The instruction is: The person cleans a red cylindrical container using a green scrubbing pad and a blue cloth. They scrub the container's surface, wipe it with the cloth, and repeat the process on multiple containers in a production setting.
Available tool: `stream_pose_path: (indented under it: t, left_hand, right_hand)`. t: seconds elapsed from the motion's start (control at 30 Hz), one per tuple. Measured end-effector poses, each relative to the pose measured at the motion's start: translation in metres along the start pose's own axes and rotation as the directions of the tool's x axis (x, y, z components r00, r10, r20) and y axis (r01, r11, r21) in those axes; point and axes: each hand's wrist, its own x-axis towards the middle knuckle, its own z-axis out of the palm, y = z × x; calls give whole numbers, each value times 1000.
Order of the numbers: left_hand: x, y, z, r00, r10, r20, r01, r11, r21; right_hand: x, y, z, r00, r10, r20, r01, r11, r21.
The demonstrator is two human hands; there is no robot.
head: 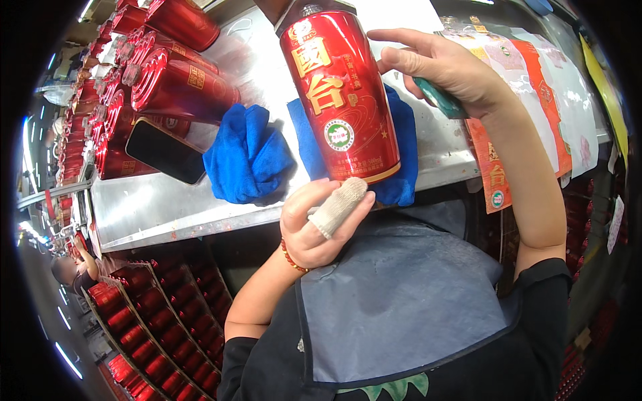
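A glossy red bottle point(341, 100) with gold lettering and a round green-and-white emblem lies on a blue cloth point(404, 135) in front of me. At its base is my left hand point(323, 220), fingertips against the bottom edge, one finger wearing a beige knitted finger cover. On the bottle's right side, near the shoulder, my right hand point(436, 70) has its index finger and thumb extended, close to or touching the surface. A green scraper-like tool point(439, 97) is tucked in the right palm. A crumpled blue cloth point(248, 155) sits left of the bottle.
Several similar red bottles point(183, 85) crowd the metal table point(185, 210) at left, with a black smartphone point(163, 150) leaning there. Printed decal sheets point(541, 95) drape over the right side. Racks of red bottles point(160, 321) stand below left; another person point(75, 270) is beyond them.
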Motion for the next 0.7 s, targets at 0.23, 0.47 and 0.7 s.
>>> stream_pose_path:
  t: [0.23,0.47,0.7]
  left_hand:
    - [33,-13,-7,963,206,174,-216,976,36]
    - [71,-10,5,923,61,379,-116,985,125]
    - [19,-2,7,840,-535,-92,412,739,-534]
  right_hand:
    - [-1,-2,11,1000,8,-8,-8,1000,20]
    - [0,8,9,1000,1,-3,-1,994,105]
    - [52,30,12,984,165,65,-178,923,342]
